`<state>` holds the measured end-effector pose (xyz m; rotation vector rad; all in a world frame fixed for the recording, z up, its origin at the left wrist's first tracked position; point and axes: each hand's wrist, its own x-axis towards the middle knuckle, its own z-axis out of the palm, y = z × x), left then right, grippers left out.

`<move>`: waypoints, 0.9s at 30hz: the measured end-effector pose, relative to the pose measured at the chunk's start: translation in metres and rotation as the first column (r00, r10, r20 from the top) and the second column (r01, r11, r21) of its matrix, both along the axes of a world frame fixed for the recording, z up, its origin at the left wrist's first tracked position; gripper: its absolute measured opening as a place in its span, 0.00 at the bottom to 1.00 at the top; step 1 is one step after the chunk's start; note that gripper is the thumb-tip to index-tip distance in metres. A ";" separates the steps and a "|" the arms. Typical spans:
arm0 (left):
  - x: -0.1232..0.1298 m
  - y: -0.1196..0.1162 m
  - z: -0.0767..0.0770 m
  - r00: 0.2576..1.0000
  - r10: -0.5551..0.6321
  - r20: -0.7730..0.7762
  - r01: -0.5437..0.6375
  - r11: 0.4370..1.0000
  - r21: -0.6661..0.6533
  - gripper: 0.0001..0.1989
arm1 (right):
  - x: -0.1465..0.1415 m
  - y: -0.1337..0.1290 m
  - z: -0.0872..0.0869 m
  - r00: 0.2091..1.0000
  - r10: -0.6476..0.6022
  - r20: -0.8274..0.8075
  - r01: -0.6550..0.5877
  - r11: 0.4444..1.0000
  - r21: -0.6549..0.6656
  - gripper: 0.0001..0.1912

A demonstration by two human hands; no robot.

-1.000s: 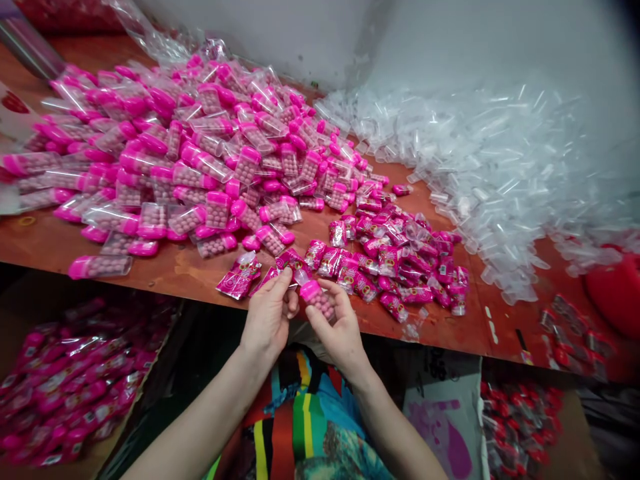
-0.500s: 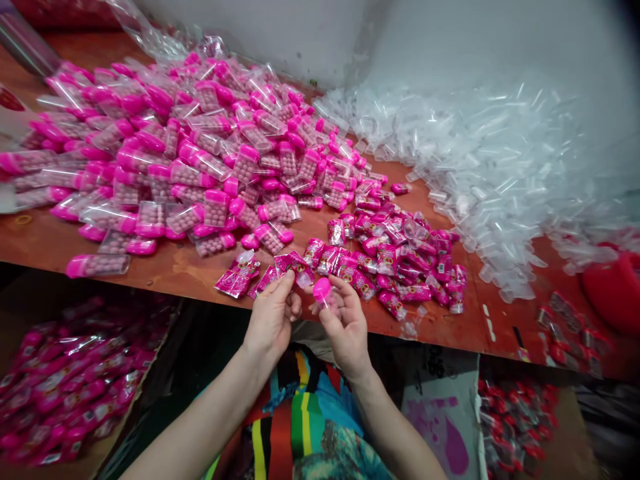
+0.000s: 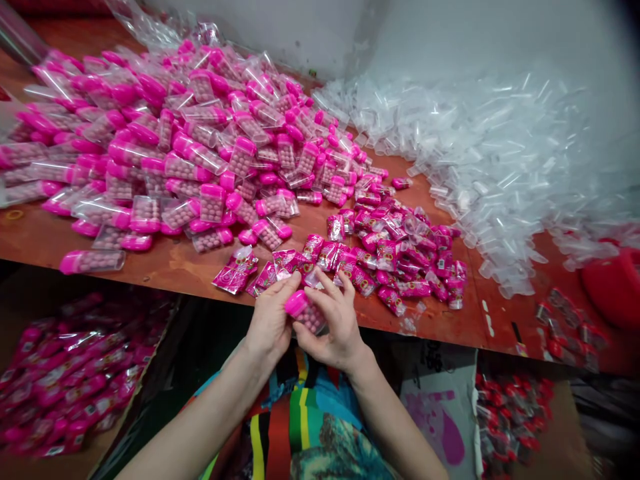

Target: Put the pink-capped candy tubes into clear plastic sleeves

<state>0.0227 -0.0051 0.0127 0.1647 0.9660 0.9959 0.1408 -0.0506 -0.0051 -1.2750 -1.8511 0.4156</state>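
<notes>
Between my hands, at the table's front edge, is a small clear container (image 3: 311,319) of pink balls with a bright pink cap. My left hand (image 3: 274,313) is closed on its capped end. Around the clear end curves my right hand (image 3: 334,317), its thumb and fingers spread and the palm towards the container. Just beyond my hands lie pink printed sachets (image 3: 235,270), with a heap of small pink wrapped packets (image 3: 400,257) to the right. A large pile of pink-capped containers (image 3: 200,153) covers the left and middle of the table.
Clear empty containers (image 3: 490,160) are heaped at the right of the red-brown table (image 3: 170,270). A red container (image 3: 613,287) stands at the right edge. Below the table are a box of pink packets (image 3: 75,373) at left and red-capped items (image 3: 515,413) at right.
The pink-capped container has moved left from my right hand to my left hand and now shows its pink balls. My right hand's fingers have spread.
</notes>
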 end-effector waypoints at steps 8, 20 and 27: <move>-0.004 0.004 -0.015 0.999 -0.041 -0.021 0.042 0.998 0.054 0.18 | -0.006 -0.006 0.005 0.724 -0.437 -0.534 0.230 0.882 -0.411 0.23; 0.003 0.001 -0.011 0.991 -0.049 -0.124 0.059 0.995 0.080 0.20 | -0.020 -0.011 -0.008 0.742 -0.512 -0.432 0.288 0.826 -0.485 0.23; 0.004 -0.001 -0.013 0.986 -0.023 -0.163 0.039 0.994 0.100 0.19 | -0.021 -0.005 -0.006 0.765 -0.504 -0.400 0.283 0.822 -0.494 0.24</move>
